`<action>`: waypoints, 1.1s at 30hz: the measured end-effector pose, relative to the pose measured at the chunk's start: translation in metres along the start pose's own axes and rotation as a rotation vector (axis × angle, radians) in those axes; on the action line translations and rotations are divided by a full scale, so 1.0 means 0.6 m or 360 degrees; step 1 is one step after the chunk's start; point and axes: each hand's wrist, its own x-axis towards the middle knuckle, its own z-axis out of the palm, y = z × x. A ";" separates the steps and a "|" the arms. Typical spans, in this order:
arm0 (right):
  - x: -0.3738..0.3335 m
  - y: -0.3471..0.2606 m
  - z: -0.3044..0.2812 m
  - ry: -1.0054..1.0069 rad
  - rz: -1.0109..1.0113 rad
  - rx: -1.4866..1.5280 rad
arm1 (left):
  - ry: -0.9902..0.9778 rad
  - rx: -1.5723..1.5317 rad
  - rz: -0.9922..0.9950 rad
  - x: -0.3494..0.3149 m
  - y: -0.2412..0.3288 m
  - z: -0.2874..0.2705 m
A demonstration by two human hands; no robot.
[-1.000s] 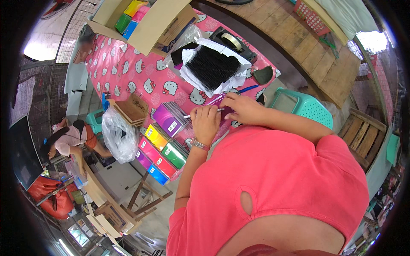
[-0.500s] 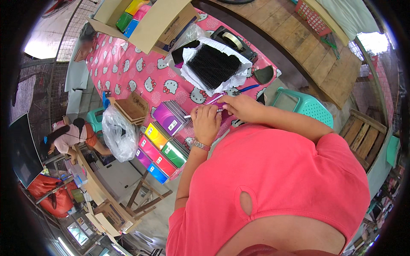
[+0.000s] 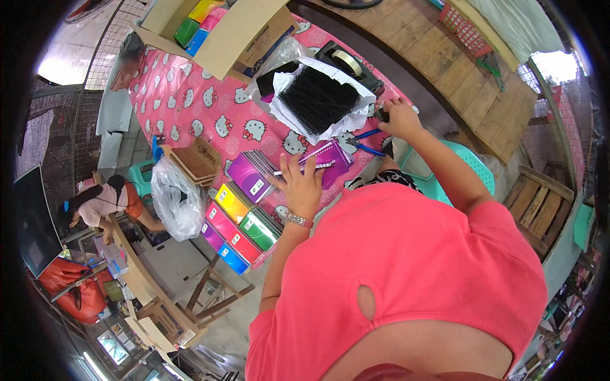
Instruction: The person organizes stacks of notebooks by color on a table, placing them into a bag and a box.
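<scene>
Loose purple covers with punched edges (image 3: 335,159) lie at the table's near edge. My left hand (image 3: 300,189) rests over their left side with its fingers spread. A thin white strip (image 3: 323,166) lies across the covers by those fingertips. Farther right, my right hand (image 3: 401,118) is reached out, its fingers curled over a dark green half-round piece (image 3: 383,115) that they mostly hide. Between the hands lie blue-handled pliers (image 3: 368,151). Beyond them, black plastic binding coils (image 3: 318,98) are heaped on white paper.
Stacked spiral notebooks in several colours (image 3: 241,222) stand at the left, by a clear plastic bag (image 3: 178,200) and brown boards (image 3: 196,162). A tape dispenser (image 3: 349,63) and an open carton (image 3: 244,41) sit farther back. A green stool (image 3: 467,168) stands right. Another person (image 3: 111,200) bends over at far left.
My right hand has left the purple covers and moved right to the dark green piece. My left hand's fingers have spread. More of the covers and pliers now show.
</scene>
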 end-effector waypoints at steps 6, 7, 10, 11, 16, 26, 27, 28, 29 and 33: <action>-0.003 -0.094 -0.100 -0.0895 -0.0456 0.1599 | -0.0197 -0.0399 0.0089 -0.003 -0.006 0.011; -0.006 -0.113 -0.104 -0.1207 -0.0604 0.1846 | -0.0204 -0.0428 0.0147 -0.001 -0.003 0.009; -0.005 -0.145 -0.091 -0.1473 -0.0766 0.1752 | -0.0196 -0.0474 0.0209 0.005 0.002 0.000; -0.003 -0.148 -0.083 -0.1416 -0.0766 0.1419 | -0.0183 -0.0496 0.0212 0.007 0.003 -0.001; -0.014 -0.151 -0.086 -0.1193 -0.0935 0.1774 | -0.0140 -0.0568 0.0077 0.004 -0.005 0.001; 0.001 -0.158 -0.058 -0.1511 -0.0675 0.2020 | -0.0128 -0.0634 0.0119 0.008 -0.007 -0.001; -0.001 -0.158 -0.052 -0.1510 -0.0676 0.2018 | -0.0127 -0.0635 0.0120 0.008 -0.008 -0.002; -0.004 -0.159 -0.043 -0.1252 -0.0838 0.1788 | -0.0120 -0.0635 0.0141 0.008 -0.007 -0.004; -0.006 -0.157 -0.038 -0.0994 -0.0986 0.1551 | -0.0113 -0.0636 0.0162 0.009 -0.007 -0.005; -0.004 -0.144 -0.059 -0.1088 -0.0986 0.1746 | -0.0099 -0.0617 0.0194 0.013 -0.005 -0.008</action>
